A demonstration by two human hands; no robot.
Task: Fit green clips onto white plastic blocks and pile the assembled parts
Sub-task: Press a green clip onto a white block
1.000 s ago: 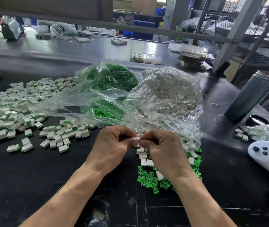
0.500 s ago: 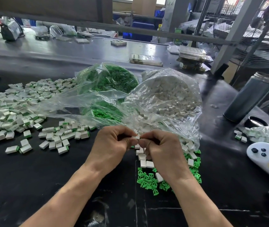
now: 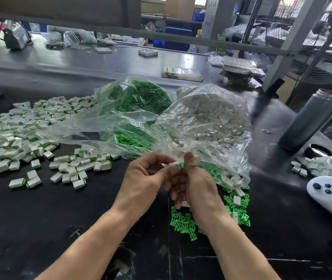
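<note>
Crowding the hands [image 3: 173, 178]: clear bags [image 3: 201, 122], loose green clips [image 3: 183, 221], assembled pile [image 3: 15, 136].

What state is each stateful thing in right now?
Left hand: pinching the white block.
Right hand: thumb on the green clip.
White block: held, green clip at its end.
Flask: uncapped, upright.
Bag of blocks: open toward the hands.
</note>
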